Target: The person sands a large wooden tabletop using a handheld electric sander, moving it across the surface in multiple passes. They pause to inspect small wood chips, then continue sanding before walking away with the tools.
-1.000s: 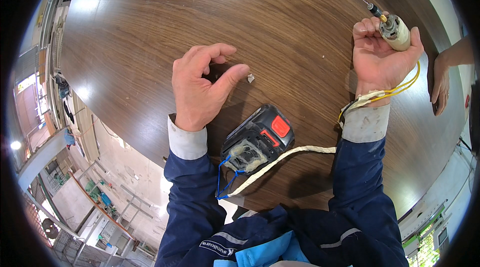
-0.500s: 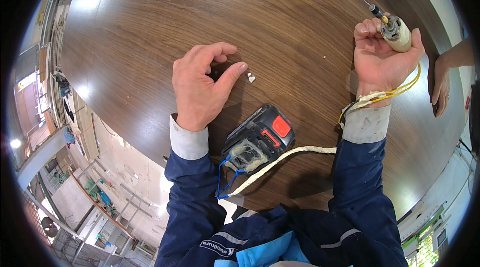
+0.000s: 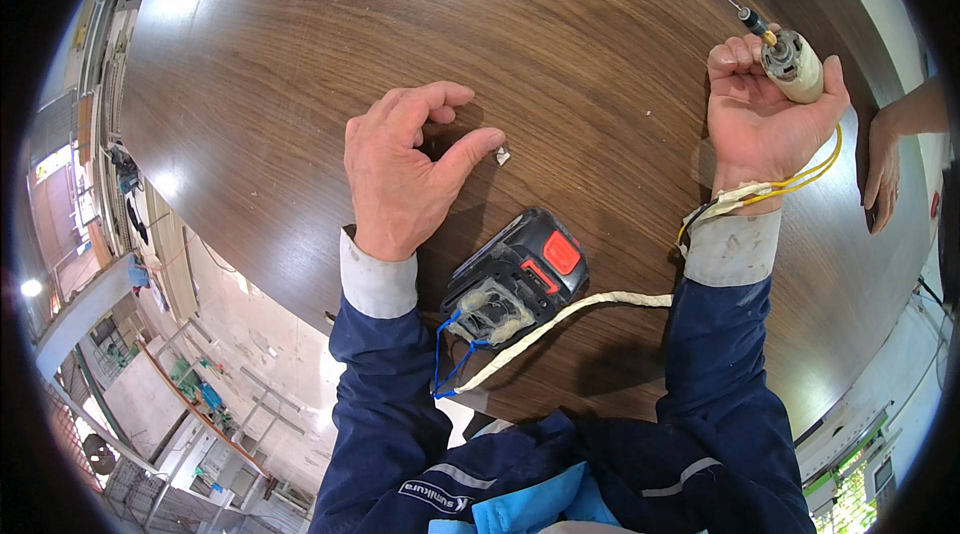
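Observation:
My right hand (image 3: 762, 124) grips a small motor drill (image 3: 798, 72), a cylinder wrapped in pale tape. Its dark chuck and thin bit point up and to the left. Yellow wires run from the drill down past my right wrist. Over the table, my left hand (image 3: 405, 159) holds nothing, its fingers curved and apart from the thumb. Just below that thumb's tip lies a small white chip (image 3: 502, 157). Between my forearms rests a black battery pack (image 3: 520, 274) with red parts. Blue wires and a tape-wrapped cable (image 3: 570, 310) join it, the cable passing under my right sleeve.
The brown wood-grain table (image 3: 400, 24) fills most of the view. At the right edge, another person's hand (image 3: 882, 174) hangs by the table's side. Down to the left are a pale floor (image 3: 265, 334), metal frames and stacked boards.
My left thumb has shifted slightly to the right, over the upper side of the white chip. My right hand and the drill have barely moved; the battery pack lies still.

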